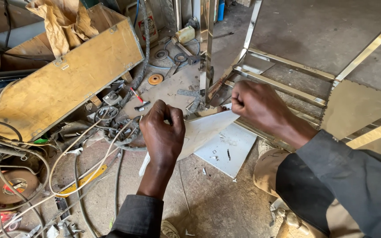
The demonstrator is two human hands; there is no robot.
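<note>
The person crouches on the concrete floor (217, 207) over a polished stainless-steel tube frame (287, 72), and both hands work at the base of its upright shiny steel post (207, 53). The left hand (163, 132) is closed in a fist, fingers (173, 123) curled in tight just left of the post's foot; something thin seems pinched there, but what it is cannot be told. The right hand (254, 103) is also closed, knuckles up, just right of the post and touching the frame's lower rail; its fingers seem to pinch the edge of a thin pale sheet (208, 130), perhaps protective film, that runs between the two hands and out over a flat white panel (232, 147) lying on the floor below the post.

If the sheet is being pulled off or drawn tight, it seems best to keep both grips close to the post, pull low and evenly along the rail, and keep the sheet from snagging on the jagged corner joint at the post's foot. The cut metal edges there look sharp, so knuckles should stay clear of them.

Left of the post lie a yellow plywood box (67, 79) holding crumpled brown paper (62, 22), tangled pale cables (67, 158), grinding discs (155, 79) and a small red-handled hammer (138, 100).
</note>
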